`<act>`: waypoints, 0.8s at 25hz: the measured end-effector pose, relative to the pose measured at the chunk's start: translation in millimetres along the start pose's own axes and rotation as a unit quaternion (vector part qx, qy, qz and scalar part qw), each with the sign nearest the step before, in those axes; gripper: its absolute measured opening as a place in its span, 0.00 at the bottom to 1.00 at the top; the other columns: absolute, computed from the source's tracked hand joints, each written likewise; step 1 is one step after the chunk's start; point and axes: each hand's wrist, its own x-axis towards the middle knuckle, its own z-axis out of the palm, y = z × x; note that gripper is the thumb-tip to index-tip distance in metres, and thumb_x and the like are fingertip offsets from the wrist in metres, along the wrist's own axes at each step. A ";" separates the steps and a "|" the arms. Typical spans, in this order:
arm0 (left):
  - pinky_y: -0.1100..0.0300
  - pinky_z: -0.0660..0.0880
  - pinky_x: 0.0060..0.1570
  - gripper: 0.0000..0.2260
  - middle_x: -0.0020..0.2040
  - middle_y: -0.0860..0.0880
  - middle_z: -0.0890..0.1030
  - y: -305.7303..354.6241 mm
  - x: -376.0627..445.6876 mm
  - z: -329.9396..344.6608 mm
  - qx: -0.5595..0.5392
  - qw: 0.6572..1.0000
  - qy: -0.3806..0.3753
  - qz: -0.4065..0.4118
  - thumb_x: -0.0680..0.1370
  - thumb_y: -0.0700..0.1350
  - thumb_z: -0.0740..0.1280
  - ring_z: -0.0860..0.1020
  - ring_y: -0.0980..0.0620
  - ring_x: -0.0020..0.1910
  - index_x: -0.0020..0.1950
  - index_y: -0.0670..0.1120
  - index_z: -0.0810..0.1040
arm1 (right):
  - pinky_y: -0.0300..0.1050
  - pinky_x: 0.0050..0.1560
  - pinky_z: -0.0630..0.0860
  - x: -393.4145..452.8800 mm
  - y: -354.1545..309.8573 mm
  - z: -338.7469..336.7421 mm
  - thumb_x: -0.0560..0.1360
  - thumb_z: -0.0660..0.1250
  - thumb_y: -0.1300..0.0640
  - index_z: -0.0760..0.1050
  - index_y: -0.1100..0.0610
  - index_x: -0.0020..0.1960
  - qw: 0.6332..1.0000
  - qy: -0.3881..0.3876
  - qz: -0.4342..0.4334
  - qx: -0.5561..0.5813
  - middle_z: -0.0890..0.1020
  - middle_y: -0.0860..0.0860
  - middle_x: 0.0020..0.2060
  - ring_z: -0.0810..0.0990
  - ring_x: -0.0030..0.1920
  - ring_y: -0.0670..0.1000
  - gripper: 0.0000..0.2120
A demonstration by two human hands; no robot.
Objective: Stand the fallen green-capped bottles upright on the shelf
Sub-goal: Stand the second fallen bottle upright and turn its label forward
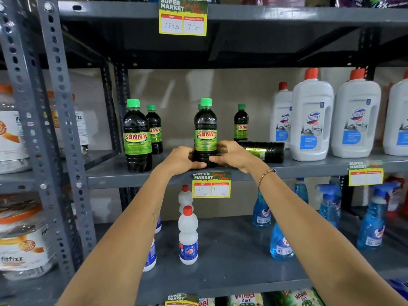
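A dark green-capped Sunny bottle [205,129] stands upright at the front of the grey middle shelf [114,173]. My left hand [184,159] and my right hand [234,154] both grip its base, one on each side. Just right of my right hand another dark bottle [265,151] lies on its side, its cap end hidden behind that hand. Three more green-capped bottles stand upright: one at front left [136,135], one behind it [154,129], and one at the back right [241,122].
Large white Domex bottles [311,120] with red caps fill the shelf's right part. A yellow price tag [211,184] hangs on the shelf edge under my hands. Below stand white bottles [188,235] and blue spray bottles [281,241]. A perforated grey upright [59,107] rises at left.
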 end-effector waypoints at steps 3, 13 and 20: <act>0.51 0.75 0.60 0.17 0.52 0.49 0.84 0.1 -6.5 -1.9 -0.013 1.000 0.000 0.011 0.69 0.45 0.77 0.81 0.53 0.52 0.56 0.46 0.80 | 0.52 0.63 0.76 -5.8 -1.3 -0.5 0.73 0.72 0.64 0.72 0.60 0.65 1.000 -0.003 -0.011 -0.002 0.80 0.55 0.56 0.78 0.61 0.54 0.22; 0.48 0.76 0.59 0.20 0.52 0.50 0.84 0.6 -21.4 -1.5 -0.026 1.000 0.006 0.015 0.68 0.50 0.77 0.81 0.52 0.53 0.58 0.48 0.79 | 0.51 0.63 0.76 -18.2 -2.8 -0.2 0.71 0.74 0.62 0.71 0.62 0.66 1.000 -0.007 -0.020 -0.001 0.81 0.54 0.56 0.79 0.60 0.54 0.25; 0.54 0.75 0.57 0.27 0.57 0.52 0.80 -0.2 -31.8 4.8 0.007 0.999 0.039 0.005 0.69 0.55 0.75 0.79 0.53 0.54 0.64 0.46 0.75 | 0.51 0.64 0.75 -27.6 -5.4 0.6 0.73 0.73 0.62 0.66 0.61 0.71 1.000 -0.016 -0.010 0.011 0.78 0.57 0.62 0.78 0.62 0.55 0.29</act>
